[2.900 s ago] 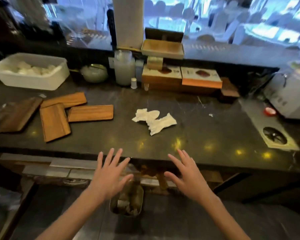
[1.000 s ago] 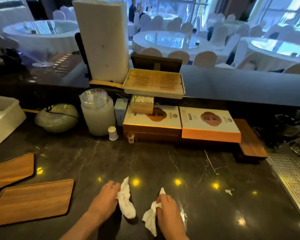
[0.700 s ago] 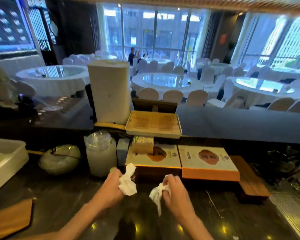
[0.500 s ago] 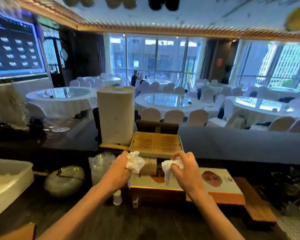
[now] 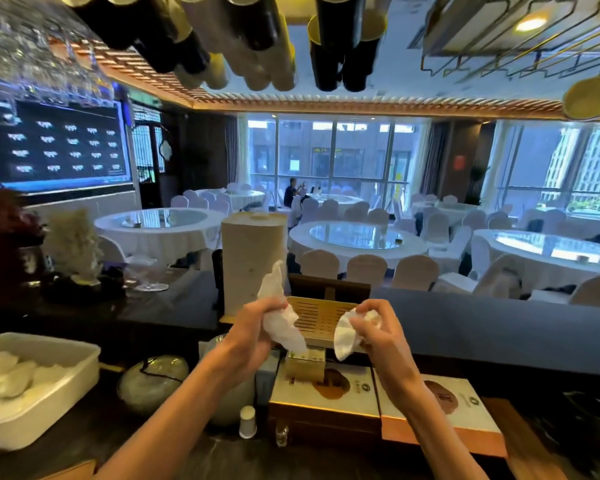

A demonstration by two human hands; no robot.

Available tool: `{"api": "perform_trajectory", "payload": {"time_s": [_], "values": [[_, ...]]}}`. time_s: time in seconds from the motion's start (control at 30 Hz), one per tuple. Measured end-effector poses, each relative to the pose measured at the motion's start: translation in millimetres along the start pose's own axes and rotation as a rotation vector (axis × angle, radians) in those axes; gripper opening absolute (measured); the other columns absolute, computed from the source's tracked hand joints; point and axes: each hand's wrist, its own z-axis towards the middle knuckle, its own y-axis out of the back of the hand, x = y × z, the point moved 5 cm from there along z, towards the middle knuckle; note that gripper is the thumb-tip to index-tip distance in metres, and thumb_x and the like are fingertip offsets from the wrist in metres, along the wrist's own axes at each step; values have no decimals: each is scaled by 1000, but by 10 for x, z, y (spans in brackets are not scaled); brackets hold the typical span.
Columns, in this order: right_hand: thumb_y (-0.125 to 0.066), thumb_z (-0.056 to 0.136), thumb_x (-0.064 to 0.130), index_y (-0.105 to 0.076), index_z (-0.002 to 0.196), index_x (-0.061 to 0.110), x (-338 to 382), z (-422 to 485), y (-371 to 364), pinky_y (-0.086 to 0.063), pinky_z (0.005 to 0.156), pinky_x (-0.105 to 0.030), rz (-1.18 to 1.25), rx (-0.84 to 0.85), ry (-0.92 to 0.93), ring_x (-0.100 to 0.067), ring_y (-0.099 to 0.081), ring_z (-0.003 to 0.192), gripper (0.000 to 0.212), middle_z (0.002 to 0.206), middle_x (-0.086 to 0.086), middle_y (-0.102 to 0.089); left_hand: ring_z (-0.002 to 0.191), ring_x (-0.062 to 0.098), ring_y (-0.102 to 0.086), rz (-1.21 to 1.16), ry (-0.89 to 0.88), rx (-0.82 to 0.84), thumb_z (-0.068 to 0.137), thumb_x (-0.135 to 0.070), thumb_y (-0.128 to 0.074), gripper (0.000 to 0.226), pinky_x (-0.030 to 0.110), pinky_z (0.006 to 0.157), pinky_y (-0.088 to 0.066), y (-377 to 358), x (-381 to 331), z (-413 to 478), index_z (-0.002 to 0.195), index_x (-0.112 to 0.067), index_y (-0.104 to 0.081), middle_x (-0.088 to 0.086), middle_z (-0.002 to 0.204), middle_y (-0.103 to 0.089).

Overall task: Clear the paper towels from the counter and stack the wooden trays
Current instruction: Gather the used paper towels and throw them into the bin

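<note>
The left hand (image 5: 253,327) is closed around a crumpled paper towel (image 5: 280,323), which is held up in the air above the bench (image 5: 94,434). The long axis of this towel runs roughly upright: one thin end points up past the fingers, and a wider end hangs down and to the right below the fist. The right hand (image 5: 374,327) is closed on a second paper towel (image 5: 345,336), whose free part droops down and to the left from the fingertips, while its bunched part is hidden inside the grip. The two towels are held near each other but apart, in front of a slatted tray (image 5: 321,318) that is partly covered by them. Behind the left hand a tall paper roll (image 5: 252,258) stands upright. Below the hands, two flat boxes (image 5: 326,396) lie side by side. A white tub (image 5: 45,386) is cut off at the left edge. At the bottom left edge only a corner of a wooden tray (image 5: 75,472) is seen.
</note>
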Motion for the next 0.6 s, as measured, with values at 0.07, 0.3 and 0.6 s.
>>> {"api": "perform_trajectory", "payload": {"time_s": [0.07,0.3,0.6], "values": [[-64,90,23,-56,101,29,-45,-103,16,-55,61,-23,-39,-45,1,-25,-63,99,15,115,-9,-56,116,31,-52,-129,12,3,80,-51,-61,62,54,105,-42,40,41,-71,132,-23,-41,10,119,-52],[-52,98,13,-67,100,24,125,-526,-97,-58,63,-30,202,-71,-47,-22,-72,82,19,103,-2,-67,98,36,-65,-335,79,-92,95,-54,-42,55,54,86,-56,210,102,-508,118,-6,-52,20,114,-60],[-46,89,16,-66,85,14,726,-1380,-581,-30,34,-17,498,-51,-183,-9,-46,50,20,74,-5,-56,79,25,-71,-333,-56,-145,98,-3,-44,22,31,68,-61,419,-141,-1661,111,-8,-61,20,111,-63]]}}
